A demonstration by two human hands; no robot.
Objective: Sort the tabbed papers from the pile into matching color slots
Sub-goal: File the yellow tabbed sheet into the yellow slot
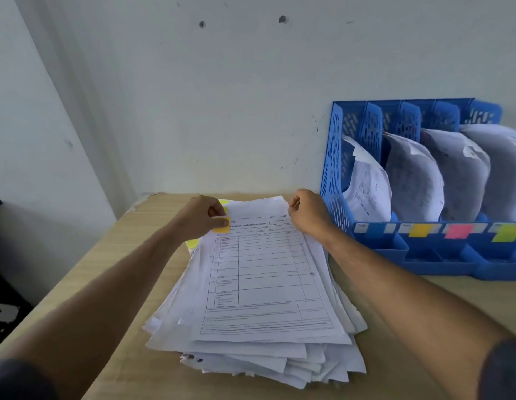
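A thick pile of white papers (pixel 259 327) lies on the wooden desk. Its top sheet (pixel 265 272) is a printed form with an orange-yellow tab (pixel 222 228) at its far left corner. My left hand (pixel 200 217) pinches that corner at the tab. My right hand (pixel 308 212) pinches the sheet's far right corner. More yellow tabs (pixel 192 243) stick out at the pile's left side. To the right stands a blue file rack (pixel 334 168) with curled papers in its slots. Its front carries blue (pixel 373 228), orange (pixel 420 230), pink (pixel 456 231) and green (pixel 504 233) labels.
The wooden desk (pixel 129 255) meets a white wall behind the pile. Its left edge drops off to a dark floor area. The rack has low front trays (pixel 441 259) along the right side of the desk. A bare strip of desk runs between the pile and the rack.
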